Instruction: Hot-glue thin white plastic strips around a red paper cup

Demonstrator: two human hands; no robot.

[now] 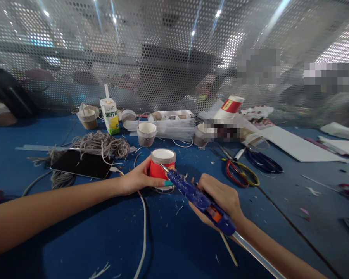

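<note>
A red paper cup (154,170) with grey cord wound round its upper part stands near the middle of the blue table. My left hand (139,176) is wrapped round the cup's left side, its thumb across the front. My right hand (221,195) is closed on a blue glue gun (196,195), which points up and to the left. The gun's metal tip is at the front of the cup, just under the cord; whether it touches cannot be made out. A clear glue stick (256,254) sticks out of the gun's back end.
Grey cord (104,144) lies by a black phone (83,163) at the left, with a white cable (144,224) running forward. Behind stand a drink carton (110,118) and a small basket cup (147,135). Red-handled scissors (235,174) and white board (301,143) are at the right.
</note>
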